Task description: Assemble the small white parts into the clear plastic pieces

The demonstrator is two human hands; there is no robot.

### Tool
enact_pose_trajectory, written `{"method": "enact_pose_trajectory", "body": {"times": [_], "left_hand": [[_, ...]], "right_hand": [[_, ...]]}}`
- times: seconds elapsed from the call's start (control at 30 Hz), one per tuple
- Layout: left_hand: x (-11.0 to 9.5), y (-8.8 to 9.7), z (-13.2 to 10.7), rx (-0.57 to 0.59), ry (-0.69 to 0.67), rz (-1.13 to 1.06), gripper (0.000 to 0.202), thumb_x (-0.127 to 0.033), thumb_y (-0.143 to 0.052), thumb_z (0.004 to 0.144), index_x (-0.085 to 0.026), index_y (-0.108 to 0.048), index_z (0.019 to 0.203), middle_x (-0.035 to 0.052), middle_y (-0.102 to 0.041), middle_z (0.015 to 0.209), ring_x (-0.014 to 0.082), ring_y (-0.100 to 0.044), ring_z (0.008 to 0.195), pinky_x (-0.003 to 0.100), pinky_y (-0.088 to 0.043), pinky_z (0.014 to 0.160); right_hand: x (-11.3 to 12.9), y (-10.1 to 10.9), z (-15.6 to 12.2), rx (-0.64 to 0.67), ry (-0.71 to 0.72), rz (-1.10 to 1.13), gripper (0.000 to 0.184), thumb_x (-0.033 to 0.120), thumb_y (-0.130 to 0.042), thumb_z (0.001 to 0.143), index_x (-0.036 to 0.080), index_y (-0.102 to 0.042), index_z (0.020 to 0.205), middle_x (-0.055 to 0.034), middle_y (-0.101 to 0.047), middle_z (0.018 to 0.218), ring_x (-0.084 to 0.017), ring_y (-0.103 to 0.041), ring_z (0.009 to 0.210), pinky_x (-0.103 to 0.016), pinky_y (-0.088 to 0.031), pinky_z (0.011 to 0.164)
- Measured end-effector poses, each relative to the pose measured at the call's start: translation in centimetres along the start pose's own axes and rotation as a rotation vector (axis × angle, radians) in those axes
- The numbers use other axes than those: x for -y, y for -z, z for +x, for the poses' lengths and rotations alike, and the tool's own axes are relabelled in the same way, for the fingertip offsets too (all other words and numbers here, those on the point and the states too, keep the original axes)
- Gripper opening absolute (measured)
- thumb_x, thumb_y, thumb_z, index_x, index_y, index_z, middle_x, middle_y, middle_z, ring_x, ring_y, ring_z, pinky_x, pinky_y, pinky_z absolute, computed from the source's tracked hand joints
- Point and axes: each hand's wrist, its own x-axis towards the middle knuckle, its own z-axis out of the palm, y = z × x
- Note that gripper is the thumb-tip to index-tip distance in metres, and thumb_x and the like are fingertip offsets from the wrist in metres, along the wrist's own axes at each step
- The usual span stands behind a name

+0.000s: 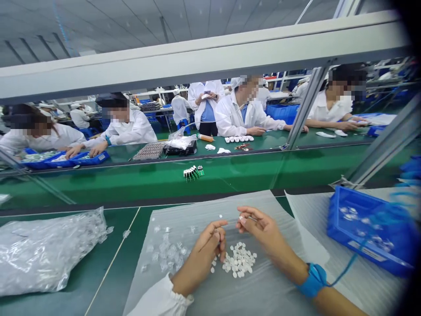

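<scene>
Left hand [203, 258], right hand [262, 231] close together, curled inward.

Head-worn view, close, facing forward and down over a green workbench [112, 259]

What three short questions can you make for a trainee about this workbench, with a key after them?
1. True or false: the blue wrist strap is on the wrist of the right hand.
2. Multiple choice: what lies on the foam sheet to the left of the left hand? A: clear pieces; B: a wrist strap; C: a circuit board.
3. Fill the gap: the pile of white discs lies on the sheet, below and between the two ____.

Key: 1 true; 2 A; 3 hands.
</scene>
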Motion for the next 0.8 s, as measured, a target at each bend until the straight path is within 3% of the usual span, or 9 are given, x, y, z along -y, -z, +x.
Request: {"method": "enact_pose_trajectory", "body": {"times": [0.17,0.3,0.43,0.57,0.63,0.8], "left_hand": [[-0.7,-0.2,0.1,-0.074,-0.03,0.158,0.036,-0.043,-0.068,0.088,-0.014,-0.062,0.108,0.0098,-0.068,0.097,0.0154,-0.063,0.076,0.028,-0.052,0.067],[-1.2,-0.3,0.0,-0.135,-0.02,0.23,0.032,-0.039,-0.074,0.084,-0.013,-0.071,0.102,0.011,-0.073,0.094,0.0192,-0.067,0.082,0.033,-0.054,0.078],[-1.0,-0.2,0.1,-0.177,-0.068,0.27,0.028,-0.035,-0.081,0.076,-0.016,-0.078,0.097,0.0084,-0.072,0.1,0.0158,-0.065,0.076,0.031,-0.054,0.075],[-0.6,-0.3,0.0,-0.2,-0.022,0.209,0.029,-0.029,-0.086,0.07,-0.016,-0.076,0.093,0.0044,-0.072,0.083,0.014,-0.064,0.068,0.027,-0.053,0.067],[-0.4,-0.4,0.0,-0.206,0.004,0.195,0.027,-0.028,-0.086,0.069,-0.015,-0.075,0.089,0.0049,-0.073,0.079,0.016,-0.066,0.07,0.028,-0.054,0.068],[-0.3,-0.6,-0.1,-0.199,0.015,0.235,0.028,-0.029,-0.084,0.072,-0.015,-0.076,0.095,0.0083,-0.077,0.091,0.0209,-0.07,0.083,0.032,-0.056,0.079]], "right_hand": [[-1.0,0.2,-0.9,0.174,-0.144,0.04,0.033,0.044,-0.078,0.078,0.017,-0.073,0.096,-0.0074,-0.075,0.085,-0.017,-0.068,0.075,-0.03,-0.054,0.075],[-0.2,-0.7,-1.6,0.222,-0.045,-0.006,0.023,0.04,-0.075,0.082,0.02,-0.076,0.093,-0.0043,-0.072,0.086,-0.015,-0.066,0.072,-0.029,-0.054,0.072],[0.0,-1.2,-2.2,0.192,0.069,-0.059,0.018,0.036,-0.073,0.083,0.022,-0.076,0.093,-0.0037,-0.069,0.091,-0.016,-0.065,0.071,-0.031,-0.055,0.069],[-0.4,-1.5,-2.8,0.168,-0.034,-0.033,0.019,0.035,-0.075,0.082,0.022,-0.07,0.096,-0.0009,-0.07,0.076,-0.017,-0.066,0.073,-0.03,-0.055,0.071],[-0.5,-1.6,-3.0,0.157,-0.062,-0.044,0.019,0.035,-0.076,0.081,0.02,-0.069,0.092,-0.0009,-0.069,0.073,-0.017,-0.066,0.072,-0.029,-0.054,0.07],[-0.5,-1.6,-3.0,0.106,-0.033,-0.084,0.02,0.037,-0.075,0.081,0.019,-0.07,0.088,-0.002,-0.069,0.071,-0.017,-0.066,0.071,-0.031,-0.054,0.069]]}}
